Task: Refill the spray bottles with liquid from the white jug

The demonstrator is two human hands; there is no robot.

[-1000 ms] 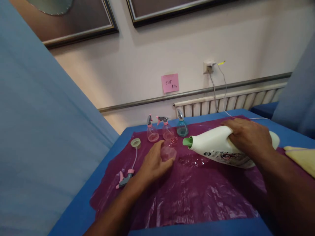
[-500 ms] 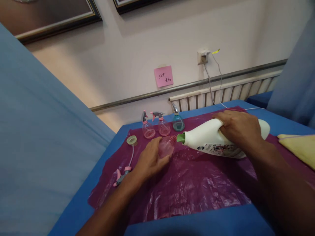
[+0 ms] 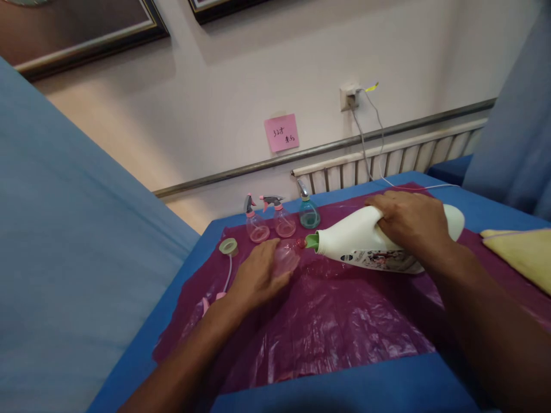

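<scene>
My left hand is closed round a small clear pink bottle with no cap, tilted on the purple plastic sheet. My right hand grips the handle of a large white detergent jug, held on its side. The jug's green spout touches the mouth of the small bottle. A detached spray head with its tube lies just left of my left wrist, partly hidden by it.
Three small spray bottles stand at the far edge of the sheet, two pink and one blue. A round green cap lies left of them. A yellow cloth rests at the right. Blue cloth rises on the left.
The jug's spout has moved left until it meets the small bottle's mouth. My left hand keeps hold of the bottle. The view has shifted slightly.
</scene>
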